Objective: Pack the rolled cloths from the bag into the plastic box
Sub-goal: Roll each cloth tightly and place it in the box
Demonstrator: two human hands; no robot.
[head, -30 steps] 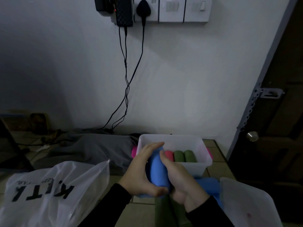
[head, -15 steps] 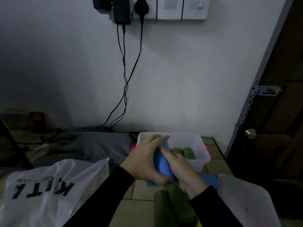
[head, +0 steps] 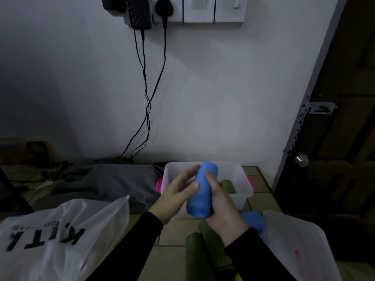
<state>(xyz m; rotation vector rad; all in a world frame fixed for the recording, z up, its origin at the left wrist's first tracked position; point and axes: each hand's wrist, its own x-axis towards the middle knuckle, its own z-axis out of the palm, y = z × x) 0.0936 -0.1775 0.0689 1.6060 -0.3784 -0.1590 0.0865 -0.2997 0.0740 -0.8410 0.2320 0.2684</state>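
Observation:
A blue rolled cloth (head: 202, 191) stands nearly upright in front of the clear plastic box (head: 246, 192) on the tiled floor. My right hand (head: 221, 207) grips the roll from the right and below. My left hand (head: 178, 192) touches its left side with relaxed fingers and the thumb on the cloth. Inside the box a green roll (head: 228, 185) shows at the right; the rest is hidden behind my hands. Green cloths (head: 205, 250) and another blue roll (head: 252, 221) lie on the floor near me. The white plastic bag (head: 58, 238) lies at the lower left.
The box's translucent lid (head: 300, 252) lies at the lower right. A grey cloth heap (head: 113, 181) sits left of the box, with a pink item (head: 158, 184) against the box. Cables (head: 148, 94) hang down the wall. A dark door (head: 334, 138) stands at the right.
The blue roll has risen and tipped more upright before the box. My left hand has loosened from wrapping it to a light touch; my right hand still grips it.

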